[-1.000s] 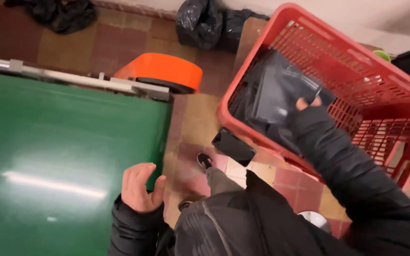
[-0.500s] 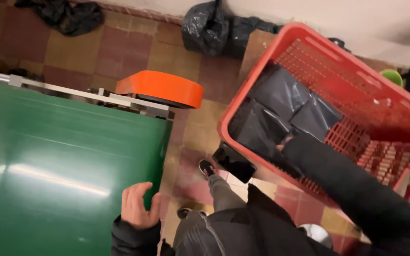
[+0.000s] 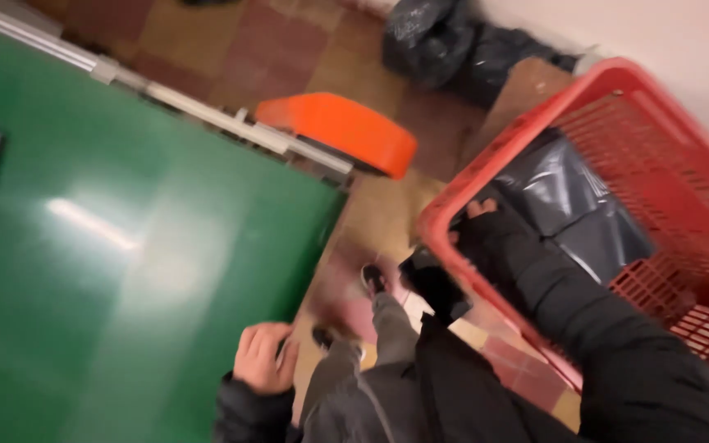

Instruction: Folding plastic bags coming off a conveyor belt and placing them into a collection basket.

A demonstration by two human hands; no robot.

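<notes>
green table; right hand in red basket, touching grey bag.

red basket, dark grey bags, green table, orange cover

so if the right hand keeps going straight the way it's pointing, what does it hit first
Most likely the dark grey plastic bag lying in the red basket. The right hand reaches over the rim with fingers aimed at it; depth is unclear through the blur.

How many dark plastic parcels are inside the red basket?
2 dark plastic parcels show, side by side in the red basket beside the right hand; more may be hidden.
</notes>
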